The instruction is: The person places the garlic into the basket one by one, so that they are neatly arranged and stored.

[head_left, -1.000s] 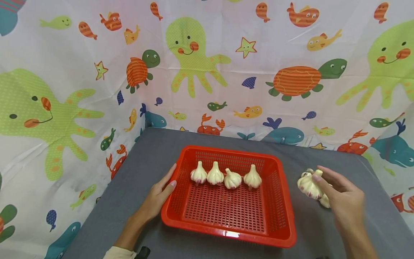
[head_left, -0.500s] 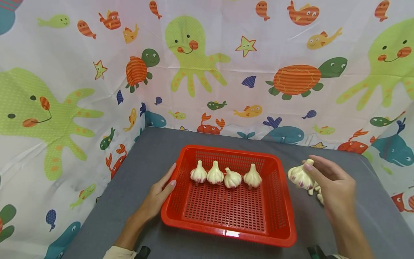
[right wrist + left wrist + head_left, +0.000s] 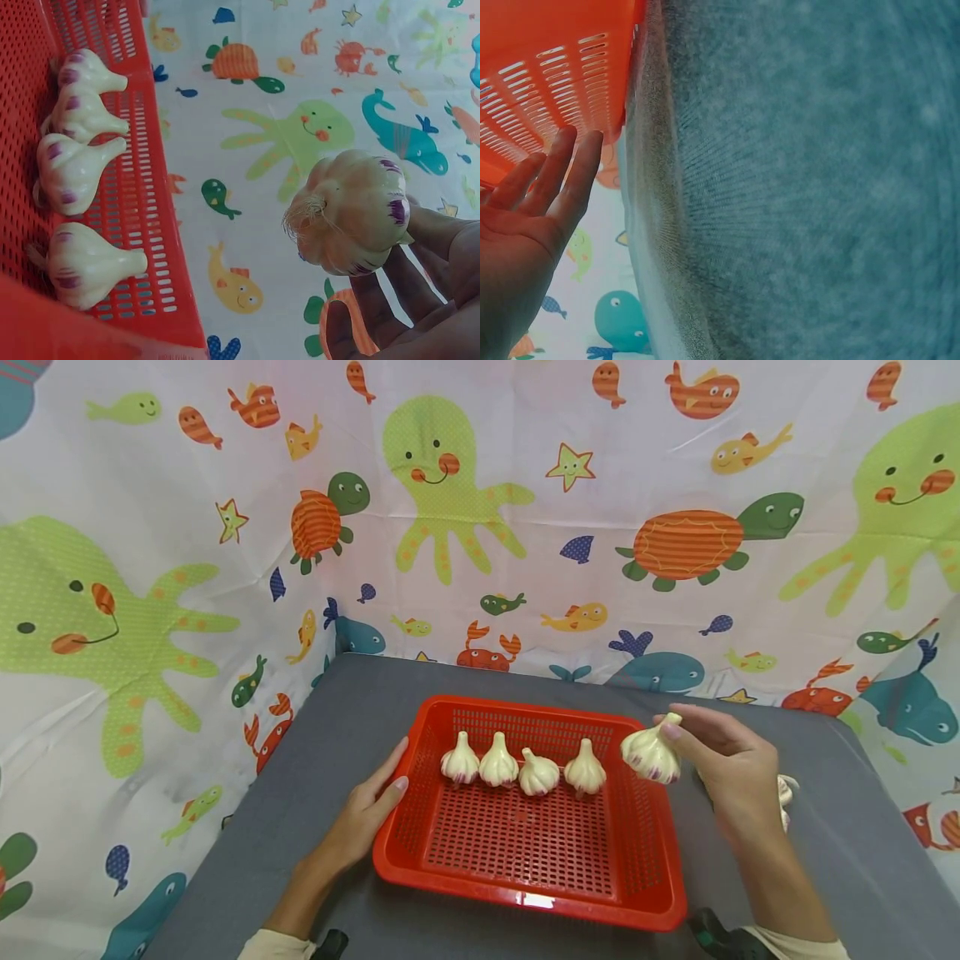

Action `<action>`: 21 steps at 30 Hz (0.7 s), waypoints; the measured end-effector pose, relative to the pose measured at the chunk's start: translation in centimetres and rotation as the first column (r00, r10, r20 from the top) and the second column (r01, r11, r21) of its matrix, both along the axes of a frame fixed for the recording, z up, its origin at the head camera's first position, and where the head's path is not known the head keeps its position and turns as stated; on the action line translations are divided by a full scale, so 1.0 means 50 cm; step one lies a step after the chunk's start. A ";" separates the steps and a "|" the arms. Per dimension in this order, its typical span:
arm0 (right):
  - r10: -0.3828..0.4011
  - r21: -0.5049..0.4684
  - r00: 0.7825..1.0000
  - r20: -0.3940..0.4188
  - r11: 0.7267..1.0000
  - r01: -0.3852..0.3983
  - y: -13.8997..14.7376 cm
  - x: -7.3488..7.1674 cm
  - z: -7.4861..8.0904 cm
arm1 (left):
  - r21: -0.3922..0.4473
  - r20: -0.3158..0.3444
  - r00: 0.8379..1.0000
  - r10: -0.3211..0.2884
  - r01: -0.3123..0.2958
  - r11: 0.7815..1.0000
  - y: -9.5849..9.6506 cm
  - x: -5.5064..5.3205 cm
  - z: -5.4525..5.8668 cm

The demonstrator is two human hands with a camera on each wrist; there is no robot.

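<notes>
My right hand (image 3: 731, 760) pinches a garlic bulb (image 3: 651, 753) by its stem, over the right rim of the red plastic basket (image 3: 525, 902). In the right wrist view the root end of this held garlic bulb (image 3: 349, 214) faces the camera. Several other garlic bulbs (image 3: 498, 762) stand in a row along the basket's far side. On the basket's left side lies my left hand (image 3: 367, 814), its fingers straight against the outer wall. The left wrist view shows these fingers (image 3: 574, 180) extended at the slotted basket wall (image 3: 562, 82).
Behind my right wrist, more pale bulbs (image 3: 785, 793) lie on the grey table (image 3: 847, 860), partly hidden. A white curtain (image 3: 510, 543) printed with sea animals rises at the table's back and sides.
My right hand has lifted the garlic bulb from the pile at the right and carried it left to the basket's rim. My left hand and the basket have stayed in place.
</notes>
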State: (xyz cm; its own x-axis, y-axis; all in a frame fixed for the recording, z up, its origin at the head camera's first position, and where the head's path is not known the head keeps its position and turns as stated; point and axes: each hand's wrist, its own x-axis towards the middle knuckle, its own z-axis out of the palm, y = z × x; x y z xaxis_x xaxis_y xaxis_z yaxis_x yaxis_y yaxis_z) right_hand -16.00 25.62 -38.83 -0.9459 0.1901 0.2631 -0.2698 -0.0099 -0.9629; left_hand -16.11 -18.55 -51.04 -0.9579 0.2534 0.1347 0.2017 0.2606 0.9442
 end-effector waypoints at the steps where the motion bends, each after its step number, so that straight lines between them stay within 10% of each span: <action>1: 0.006 0.012 1.000 -0.003 1.000 -0.006 -0.004 -0.002 0.000 | -0.001 0.000 1.000 -0.001 0.001 1.000 0.000 0.000 0.000; 21: 0.157 0.216 0.976 0.152 0.958 -0.188 -0.073 -0.054 -0.003 | -0.019 -0.002 1.000 0.006 -0.006 1.000 -0.001 0.001 0.000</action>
